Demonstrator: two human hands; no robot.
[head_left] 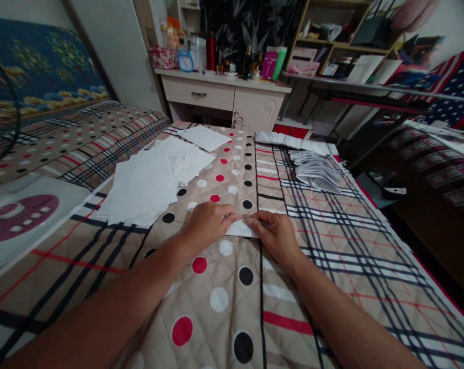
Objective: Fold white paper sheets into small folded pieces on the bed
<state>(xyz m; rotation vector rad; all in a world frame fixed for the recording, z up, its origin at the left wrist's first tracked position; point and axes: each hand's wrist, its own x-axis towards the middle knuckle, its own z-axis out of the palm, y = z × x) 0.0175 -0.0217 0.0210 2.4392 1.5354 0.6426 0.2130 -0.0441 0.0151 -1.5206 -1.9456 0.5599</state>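
A small folded white paper (240, 229) lies on the quilted bedspread (232, 302) in front of me. My left hand (208, 221) presses on its left side with the fingers curled over the paper's edge. My right hand (275, 233) pinches the paper's right end between thumb and fingers. Both hands touch the same piece, and most of the paper is hidden under them.
A loose pile of white sheets (147, 179) lies to the left. Rows of folded paper pieces (318, 171) sit at the far right of the bed. A desk (220, 95) with a blue clock (185, 60), bottles and shelves stands behind. The bed's right edge drops off.
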